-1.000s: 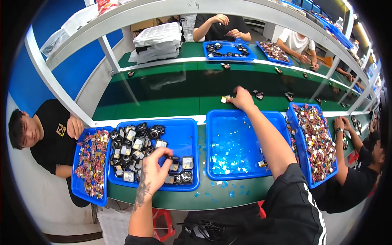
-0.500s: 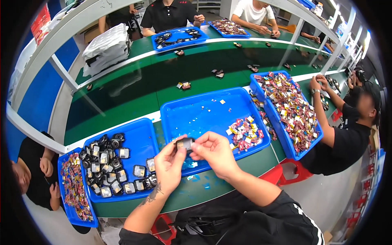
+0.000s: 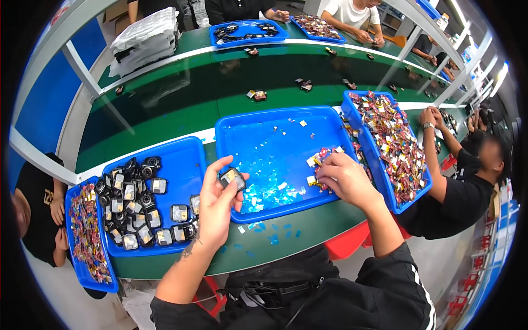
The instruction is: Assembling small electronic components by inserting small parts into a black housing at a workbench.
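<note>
My left hand grips a small black square watch-like casing between thumb and fingers, its pale inner face with a yellowish patch turned up. It is held over the left edge of the middle blue tray. My right hand is at that tray's right side, fingertips pinched together at a heap of small red, white and yellow parts. Whether a part is between those fingers is hidden. Blue film scraps lie scattered across the tray's bottom. Left of my left hand, a blue tray holds many similar black casings.
A deep blue bin heaped with small parts stands at right, a narrow parts tray at far left. Beyond runs a green conveyor with scattered clusters of parts. Metal frame bars cross above. Co-workers sit left, right and opposite.
My right hand has left the casing and moved right to the heap of small parts. The left hand keeps the casing, now slightly further left and higher. The head view has shifted a little.
</note>
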### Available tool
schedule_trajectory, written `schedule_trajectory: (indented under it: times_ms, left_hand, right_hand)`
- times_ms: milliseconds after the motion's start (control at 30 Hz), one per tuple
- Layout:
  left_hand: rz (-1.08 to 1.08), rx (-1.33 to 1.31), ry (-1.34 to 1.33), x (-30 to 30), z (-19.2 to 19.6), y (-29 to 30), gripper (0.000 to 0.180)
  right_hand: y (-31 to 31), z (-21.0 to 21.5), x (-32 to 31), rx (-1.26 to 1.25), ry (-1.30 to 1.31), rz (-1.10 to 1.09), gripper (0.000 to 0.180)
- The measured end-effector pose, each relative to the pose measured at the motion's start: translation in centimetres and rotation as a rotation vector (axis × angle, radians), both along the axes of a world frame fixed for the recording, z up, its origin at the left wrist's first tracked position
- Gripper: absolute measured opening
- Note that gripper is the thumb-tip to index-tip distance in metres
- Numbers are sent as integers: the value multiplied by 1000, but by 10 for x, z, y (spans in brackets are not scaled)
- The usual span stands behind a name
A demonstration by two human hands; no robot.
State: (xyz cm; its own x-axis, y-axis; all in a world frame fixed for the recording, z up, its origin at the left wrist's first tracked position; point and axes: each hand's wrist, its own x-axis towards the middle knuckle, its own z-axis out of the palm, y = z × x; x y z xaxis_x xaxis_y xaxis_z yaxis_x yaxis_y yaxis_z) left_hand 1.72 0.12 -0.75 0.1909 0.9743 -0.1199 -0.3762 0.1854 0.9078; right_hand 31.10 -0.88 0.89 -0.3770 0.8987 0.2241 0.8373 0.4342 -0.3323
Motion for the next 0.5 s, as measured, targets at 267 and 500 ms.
schedule_trajectory:
  times_ms: [267, 500]
  left_hand:
    - [-39, 111, 146, -5, -7, 1, 26]
    - [-67, 116, 220, -6, -8, -1, 23]
  right_hand:
    - [0, -3, -6, -179, 221, -485, 10]
    - [10, -21, 7, -7, 69, -279, 18]
